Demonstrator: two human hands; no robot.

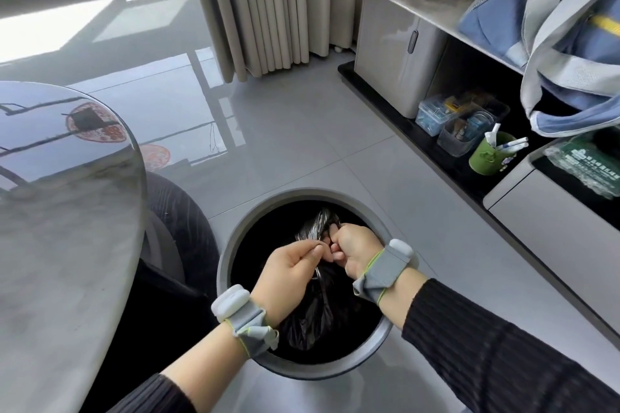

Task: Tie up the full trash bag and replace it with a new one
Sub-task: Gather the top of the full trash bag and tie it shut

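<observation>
Pinched by left hand [291, 266] and right hand [356, 250], close together | black trash bag [310, 312]: glossy, crinkled, gathered | inside round grey bin [228, 265] below

Both forearms, entering from the lower frame, wear black ribbed knit sleeves [496, 339]. Each wrist carries a grey fabric strap [379, 273] edged in yellow-green, topped by a small white rounded pod [230, 301], possibly a sensor.

A black trash bag [310, 308] sits inside the round grey bin [231, 245], its top gathered.
</observation>
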